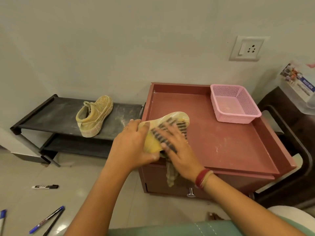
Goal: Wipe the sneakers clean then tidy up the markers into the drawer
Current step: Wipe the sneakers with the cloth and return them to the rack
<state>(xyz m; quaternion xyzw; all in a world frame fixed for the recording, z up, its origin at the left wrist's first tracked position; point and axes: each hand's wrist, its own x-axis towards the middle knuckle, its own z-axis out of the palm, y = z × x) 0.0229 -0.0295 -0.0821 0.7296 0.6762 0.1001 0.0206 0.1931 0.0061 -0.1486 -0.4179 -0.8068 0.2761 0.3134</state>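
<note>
gripping the sole-up sneaker (178, 118) by its heel end, the left hand (131, 143) has fingers and thumb curled round it. the right hand (177, 148), blurred, lies just right of that grip, fingers spread flat on the striped sole; a cloth (171, 176) dangles from under its palm. further right, a pink basket (235, 103) sits on the cabinet top (221, 147). left of the grip, the second sneaker (94, 115) stands on a black rack (51, 111); markers (45, 186) lie on the floor, well apart.

Sneaker (94, 115) on black rack (51, 109); basket (235, 104) on cabinet (221, 142).
</note>
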